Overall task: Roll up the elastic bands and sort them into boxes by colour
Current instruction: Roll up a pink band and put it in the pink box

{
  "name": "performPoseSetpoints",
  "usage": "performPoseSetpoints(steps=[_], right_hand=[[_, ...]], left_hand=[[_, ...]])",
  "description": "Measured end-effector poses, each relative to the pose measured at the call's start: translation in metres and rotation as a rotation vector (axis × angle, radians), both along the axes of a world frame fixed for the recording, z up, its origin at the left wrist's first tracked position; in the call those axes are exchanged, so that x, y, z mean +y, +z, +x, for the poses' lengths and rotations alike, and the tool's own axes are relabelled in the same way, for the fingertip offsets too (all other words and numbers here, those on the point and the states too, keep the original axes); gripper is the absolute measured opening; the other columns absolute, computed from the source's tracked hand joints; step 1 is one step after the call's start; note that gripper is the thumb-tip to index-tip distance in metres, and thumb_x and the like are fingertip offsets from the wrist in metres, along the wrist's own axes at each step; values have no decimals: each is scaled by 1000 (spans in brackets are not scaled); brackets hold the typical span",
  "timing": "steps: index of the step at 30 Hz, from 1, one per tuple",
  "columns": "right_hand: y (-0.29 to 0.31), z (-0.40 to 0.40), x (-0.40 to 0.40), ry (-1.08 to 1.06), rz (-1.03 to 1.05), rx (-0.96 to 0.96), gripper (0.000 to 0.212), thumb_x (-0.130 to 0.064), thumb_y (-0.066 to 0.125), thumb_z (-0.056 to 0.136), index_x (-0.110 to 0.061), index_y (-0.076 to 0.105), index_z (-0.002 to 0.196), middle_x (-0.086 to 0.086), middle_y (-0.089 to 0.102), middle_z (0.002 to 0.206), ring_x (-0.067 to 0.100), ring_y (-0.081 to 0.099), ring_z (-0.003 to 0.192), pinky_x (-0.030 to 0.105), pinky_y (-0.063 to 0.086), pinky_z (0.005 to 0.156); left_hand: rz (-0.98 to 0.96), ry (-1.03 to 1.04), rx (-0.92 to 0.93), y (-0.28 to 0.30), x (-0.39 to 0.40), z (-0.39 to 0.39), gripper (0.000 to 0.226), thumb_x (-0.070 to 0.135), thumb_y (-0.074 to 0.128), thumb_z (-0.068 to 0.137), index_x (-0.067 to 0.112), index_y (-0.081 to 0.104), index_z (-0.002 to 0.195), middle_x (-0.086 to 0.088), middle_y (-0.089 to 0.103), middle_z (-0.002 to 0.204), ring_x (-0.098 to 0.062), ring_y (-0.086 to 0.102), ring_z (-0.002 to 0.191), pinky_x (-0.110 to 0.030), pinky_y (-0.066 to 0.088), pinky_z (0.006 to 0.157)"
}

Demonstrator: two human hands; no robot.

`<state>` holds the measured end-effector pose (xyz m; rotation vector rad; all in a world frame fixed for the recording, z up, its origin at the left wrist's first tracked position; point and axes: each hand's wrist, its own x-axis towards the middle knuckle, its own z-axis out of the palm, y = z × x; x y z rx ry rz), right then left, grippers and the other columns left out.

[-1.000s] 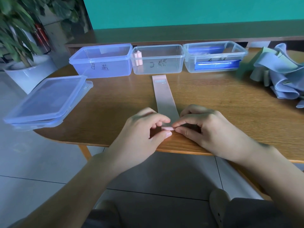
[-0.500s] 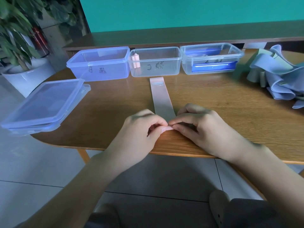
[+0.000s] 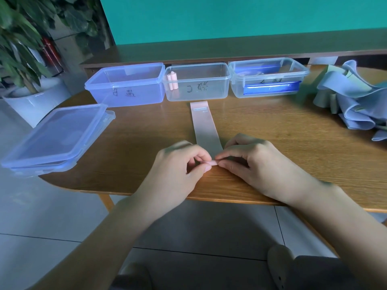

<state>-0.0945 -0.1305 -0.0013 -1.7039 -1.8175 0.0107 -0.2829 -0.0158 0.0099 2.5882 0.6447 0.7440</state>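
A pink elastic band [image 3: 204, 126] lies flat on a wooden table [image 3: 272, 130] in the centre of the frame. Its long axis runs from the lower centre up toward the top of the frame, leaning slightly left as it goes. Its far end, which carries a small white label, stops just short of the middle box; its near end is at the person's fingertips, near the table's front edge.

The left hand [image 3: 180, 162] and right hand [image 3: 253, 160] meet at that near end. On each hand the thumb and forefinger are curled in and pinch the band's tight first roll, with the other fingers tucked loosely beneath. The roll itself is tiny, and mostly hidden between the fingertips.

Across the upper middle of the frame three open plastic boxes stand side by side, touching. The blue-tinted box [image 3: 125, 86] is on the left. The clear middle box [image 3: 201, 84] holds two rolled pink bands [image 3: 172, 80] standing in its left corner. The clear right box [image 3: 268, 76] holds something blue, which cannot be made out clearly.

At the left edge of the frame stacked box lids [image 3: 56, 137] overhang the table's rounded corner. At the right edge lies a loose heap of blue-grey and greenish bands [image 3: 354, 101]. Bare tabletop lies open on both sides of the pink band, between the lids and the heap. A potted plant [image 3: 23, 49] stands on the floor at upper left.
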Motion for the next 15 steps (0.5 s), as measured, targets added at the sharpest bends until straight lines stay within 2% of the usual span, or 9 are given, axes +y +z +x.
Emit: performPoseSetpoints(steps=[3,9,15], right_hand=[[1,-1,0,-25,-6,-26,21,-36,60,97,-29,76,110,-12,56,107,5,60,93,33,54,84],[-1,-2,1,-16,30,-9,15,-26,68,95,-29,74,108,-12,61,105,9,62,96,37,54,85],[-4,0,7,-35,26,13,17,-34,64,97,-32,75,110,-16,61,103,6,62,93,38,55,82]], left_hand=[[-14,3,23,0,2,2,13,39,68,91,30,75,98,20,60,92,2,59,84,-3,45,70],[-11,-3,46,-1,7,3,19,41,64,94,30,75,105,16,64,102,2,57,85,1,39,71],[-13,11,12,-1,7,1,20,34,70,91,31,75,110,19,61,101,2,59,89,-7,48,75]])
